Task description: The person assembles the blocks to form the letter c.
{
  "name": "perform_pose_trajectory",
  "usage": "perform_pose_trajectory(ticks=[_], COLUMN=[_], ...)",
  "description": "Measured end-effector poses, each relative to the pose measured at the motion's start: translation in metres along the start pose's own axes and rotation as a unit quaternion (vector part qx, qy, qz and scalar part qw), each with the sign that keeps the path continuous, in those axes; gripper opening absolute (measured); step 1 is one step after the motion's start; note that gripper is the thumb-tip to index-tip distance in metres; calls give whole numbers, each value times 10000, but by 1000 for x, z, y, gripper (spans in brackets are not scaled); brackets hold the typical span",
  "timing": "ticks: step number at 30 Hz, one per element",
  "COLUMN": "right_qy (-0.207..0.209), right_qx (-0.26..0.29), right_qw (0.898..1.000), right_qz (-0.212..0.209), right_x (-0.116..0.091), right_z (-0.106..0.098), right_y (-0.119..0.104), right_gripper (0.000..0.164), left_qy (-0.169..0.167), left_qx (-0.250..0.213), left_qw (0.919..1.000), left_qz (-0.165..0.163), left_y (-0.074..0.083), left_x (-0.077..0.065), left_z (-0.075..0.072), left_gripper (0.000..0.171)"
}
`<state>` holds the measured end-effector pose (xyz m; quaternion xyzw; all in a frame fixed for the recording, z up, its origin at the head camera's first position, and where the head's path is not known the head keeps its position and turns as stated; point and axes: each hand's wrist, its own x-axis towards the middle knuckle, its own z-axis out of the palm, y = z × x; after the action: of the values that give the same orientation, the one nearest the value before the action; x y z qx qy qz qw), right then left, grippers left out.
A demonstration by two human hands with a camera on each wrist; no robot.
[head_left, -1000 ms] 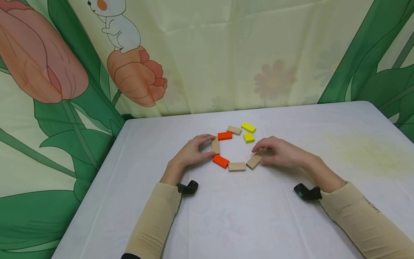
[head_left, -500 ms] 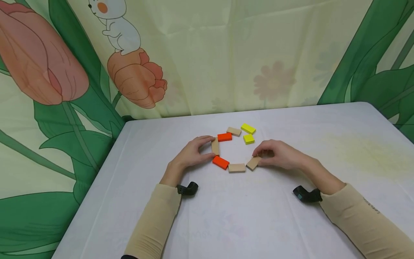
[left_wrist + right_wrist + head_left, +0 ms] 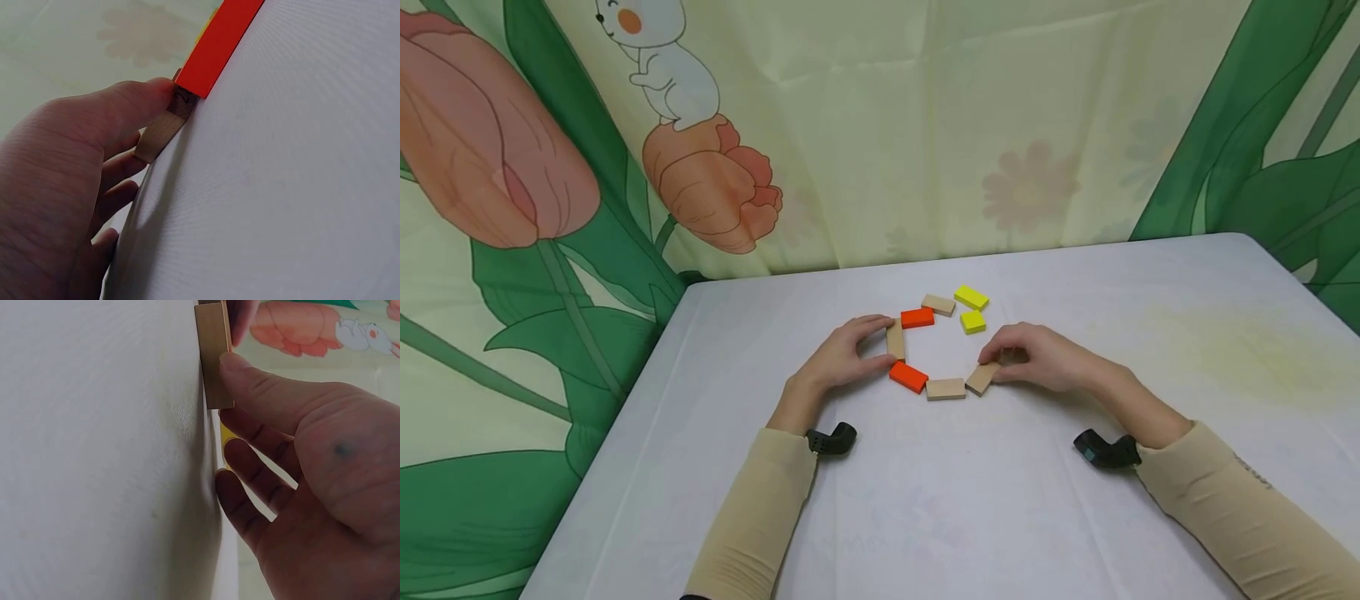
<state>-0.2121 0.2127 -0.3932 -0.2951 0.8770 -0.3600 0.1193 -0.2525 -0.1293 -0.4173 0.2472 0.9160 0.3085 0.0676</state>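
My left hand [image 3: 842,356] pinches a plain wooden block [image 3: 895,340] lengthwise, thumb at its near end and a fingertip at its far end. My right hand [image 3: 1037,354] pinches another plain block [image 3: 981,379] between thumb and fingers; the right wrist view shows the thumb against this wooden block [image 3: 214,356]. Between the hands, a red block [image 3: 908,377] and a plain block [image 3: 945,389] continue the curve along the near side. At the far side lie a second red block [image 3: 917,317] and a further plain block [image 3: 938,304], end to end at an angle.
Two yellow blocks, one longer-looking [image 3: 972,297] and one shorter-looking [image 3: 973,322], lie at the far right of the curve. A white cloth covers the table [image 3: 880,500]. Behind its far edge hangs a printed curtain [image 3: 865,142] with flowers and a rabbit.
My right hand has closed its thumb and fingers on the plain block at the near right. My left hand keeps its place. The head view has shifted slightly.
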Motion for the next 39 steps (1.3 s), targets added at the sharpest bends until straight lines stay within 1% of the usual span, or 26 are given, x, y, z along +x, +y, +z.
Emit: perform_pose_trajectory(ticks=[6, 10, 18, 25, 32, 39], right_qy=[30, 0, 14, 42, 68, 148], right_qx=[-41, -47, -74, -115, -63, -148], right_qw=[10000, 10000, 10000, 9999, 10000, 9997], right_qz=[6, 66, -2, -71, 31, 134], right_x=[1, 0, 0, -1, 0, -1], right_z=[2, 2, 3, 3, 3, 1], right_y=[-2, -2, -2, -3, -3, -2], right_gripper=[21, 21, 21, 23, 27, 30], left_qy=[37, -10, 48, 35, 63, 35], left_qx=[-8, -31, -13, 10, -1, -54], left_qw=[10000, 9999, 10000, 10000, 10000, 10000], left_qz=[-58, -110, -9, -57, -47, -61], left_y=[1, 1, -1, -2, -1, 0], left_x=[-1, 0, 1, 1, 0, 0], left_z=[1, 2, 2, 3, 2, 2], left_gripper=[62, 63, 62, 62, 61, 62])
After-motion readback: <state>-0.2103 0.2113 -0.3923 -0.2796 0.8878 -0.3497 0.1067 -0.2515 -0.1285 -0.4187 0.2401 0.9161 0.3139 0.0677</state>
